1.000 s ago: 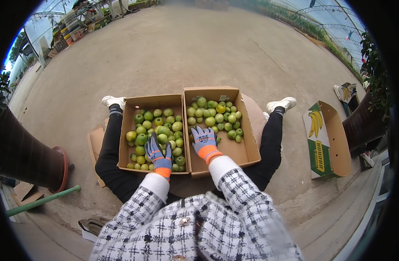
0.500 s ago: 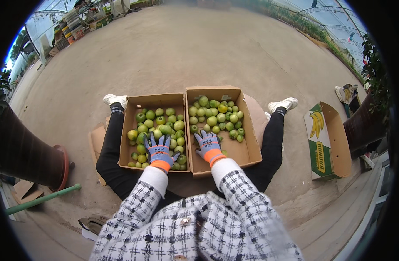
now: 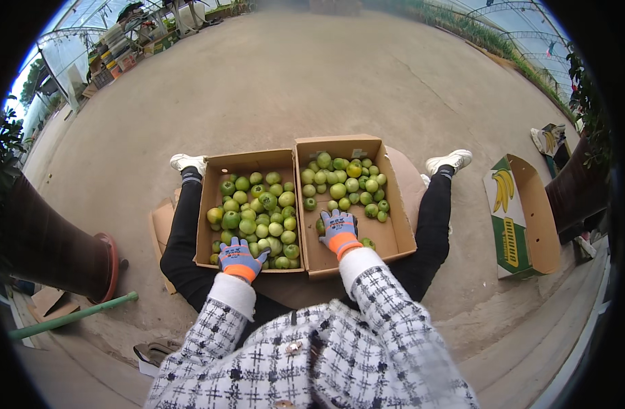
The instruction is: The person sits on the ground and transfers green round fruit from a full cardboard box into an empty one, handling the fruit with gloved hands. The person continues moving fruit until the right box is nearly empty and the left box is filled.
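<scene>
Two cardboard boxes stand side by side between my legs. Round tomatoes, mostly green, fill much of the left box (image 3: 250, 161), while those in the right box (image 3: 387, 247) gather toward its far half. My left hand (image 3: 240, 260), in a grey-blue glove with an orange cuff, rests over tomatoes at the near edge of the left box, its fingers spread. Inside the right box, my gloved right hand (image 3: 340, 230) has its thumb and forefinger around a green tomato (image 3: 320, 227), partly hidden by the glove. Another green tomato (image 3: 367, 243) lies beside its cuff.
A banana-printed carton (image 3: 524, 218) stands on the concrete floor at right, near a large dark pot (image 3: 580, 180). On the left are another dark pot (image 3: 57, 235), a green pole (image 3: 77, 315) and flattened cardboard (image 3: 162, 225). My outstretched legs flank the boxes.
My left hand has drawn back toward the near edge of the left box. My right hand has shifted slightly rightward and closed around a tomato. The whole view has shifted a little.
</scene>
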Action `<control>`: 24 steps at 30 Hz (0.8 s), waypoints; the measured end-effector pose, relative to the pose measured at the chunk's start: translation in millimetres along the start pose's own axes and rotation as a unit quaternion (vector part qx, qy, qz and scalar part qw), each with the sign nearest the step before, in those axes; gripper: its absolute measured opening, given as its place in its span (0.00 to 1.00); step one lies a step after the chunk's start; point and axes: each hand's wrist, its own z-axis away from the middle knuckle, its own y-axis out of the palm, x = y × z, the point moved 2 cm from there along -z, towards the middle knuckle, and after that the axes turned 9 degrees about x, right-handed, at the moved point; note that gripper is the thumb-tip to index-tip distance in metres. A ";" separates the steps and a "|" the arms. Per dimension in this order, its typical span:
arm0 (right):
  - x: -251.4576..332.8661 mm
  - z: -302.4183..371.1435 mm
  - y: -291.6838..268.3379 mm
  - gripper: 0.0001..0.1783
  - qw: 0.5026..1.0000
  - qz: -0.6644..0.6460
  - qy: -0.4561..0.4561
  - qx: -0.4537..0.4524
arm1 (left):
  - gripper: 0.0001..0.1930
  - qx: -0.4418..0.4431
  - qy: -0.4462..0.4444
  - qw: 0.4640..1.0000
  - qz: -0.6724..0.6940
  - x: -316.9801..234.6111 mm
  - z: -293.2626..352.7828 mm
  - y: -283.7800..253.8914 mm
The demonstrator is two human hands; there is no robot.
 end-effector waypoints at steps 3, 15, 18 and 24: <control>-0.6 -1.0 0.6 0.45 0.999 -0.023 0.028 0.027 | 0.42 -0.004 -0.005 0.999 0.046 20.3 -6.4 5.3; 5.1 -10.3 -16.2 0.31 0.766 -0.637 -0.035 -0.081 | 0.45 -0.185 0.425 0.870 0.169 -91.8 -30.4 -56.5; -7.4 -12.7 -20.8 0.30 0.692 -0.717 -0.082 -0.013 | 0.43 -0.195 0.404 0.868 0.212 -98.2 -61.0 -51.7; -66.3 34.6 -48.5 0.37 0.990 -0.040 0.056 0.121 | 0.42 -0.292 0.158 0.911 0.246 -46.8 -103.2 -51.0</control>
